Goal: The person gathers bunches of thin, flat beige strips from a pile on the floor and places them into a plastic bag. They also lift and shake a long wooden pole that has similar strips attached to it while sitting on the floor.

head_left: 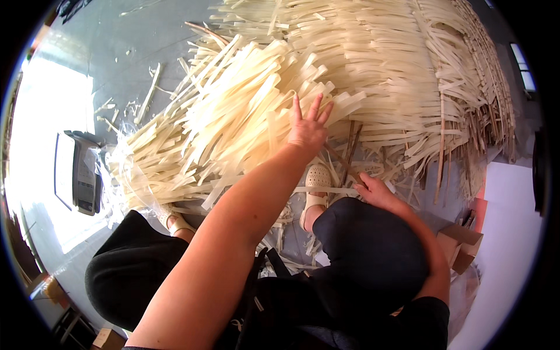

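My left hand [309, 122] reaches onto a loose heap of pale cream flat strips [233, 99], its fingers spread over the ends of the strips. My right hand [373, 189], lower and to the right beside my knee, grips a thin brown stick [341, 160] that slants up toward my left wrist. A long pale strip [321, 190] runs up to those right fingers; whether they hold it too, I cannot tell. More brown sticks [352, 146] lie just right of my left hand. Behind and to the right, dense rows of similar strips [396, 76] lie overlapped, with sticks along their right edge.
I crouch on a grey floor [105, 52], my shoes [318, 181] at the heap's near edge. A grey-and-white appliance [79, 175] stands at the left by clear plastic sheeting [134, 169]. A cardboard box [458, 245] and a white board [504, 233] are at the right.
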Motion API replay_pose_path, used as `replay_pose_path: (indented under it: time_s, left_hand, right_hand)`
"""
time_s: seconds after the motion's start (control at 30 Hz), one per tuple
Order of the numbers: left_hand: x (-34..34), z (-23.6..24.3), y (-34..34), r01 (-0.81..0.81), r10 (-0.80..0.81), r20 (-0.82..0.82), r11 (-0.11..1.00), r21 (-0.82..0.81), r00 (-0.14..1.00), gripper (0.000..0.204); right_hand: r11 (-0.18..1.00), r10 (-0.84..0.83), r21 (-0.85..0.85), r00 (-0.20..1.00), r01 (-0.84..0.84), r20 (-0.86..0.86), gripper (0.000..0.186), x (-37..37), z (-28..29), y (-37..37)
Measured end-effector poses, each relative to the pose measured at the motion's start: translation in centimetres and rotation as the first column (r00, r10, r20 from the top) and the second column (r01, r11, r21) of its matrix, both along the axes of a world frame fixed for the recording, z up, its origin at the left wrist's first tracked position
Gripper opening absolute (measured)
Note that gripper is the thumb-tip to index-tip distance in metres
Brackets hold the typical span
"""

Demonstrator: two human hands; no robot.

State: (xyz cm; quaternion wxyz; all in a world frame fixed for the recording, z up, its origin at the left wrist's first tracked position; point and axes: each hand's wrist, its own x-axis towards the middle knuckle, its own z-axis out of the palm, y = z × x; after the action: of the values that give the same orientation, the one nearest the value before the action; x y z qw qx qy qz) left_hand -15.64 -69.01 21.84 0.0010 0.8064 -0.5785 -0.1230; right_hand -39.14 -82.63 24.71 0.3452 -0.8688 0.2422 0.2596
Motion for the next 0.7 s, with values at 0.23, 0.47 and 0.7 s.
replay_pose_path:
  time_s: [0.23, 0.47, 0.7]
  left_hand:
    - [4.2, -2.4, 2.2, -0.030, 0.022, 0.104, 0.997, 0.073, 0.994, 0.017]
    - [3.2, -4.3, 1.7, -0.012, 0.001, 0.110, 0.995, 0.094, 0.994, 0.015]
    - [1.8, -4.8, 1.5, -0.055, 0.054, 0.027, 0.998, 0.027, 0.998, 0.018]
  right_hand:
    - [0.986, -0.144, 0.102, 0.985, 0.134, 0.097, 0.025, -6.5, -2.8, 2.2]
    - [0.985, -0.170, 0.011, 0.985, 0.170, 0.039, 0.026, -11.2, -2.7, 2.7]
    - [0.950, -0.218, -0.237, 0.975, 0.203, -0.039, 0.028, -18.3, 0.0, 1.5]
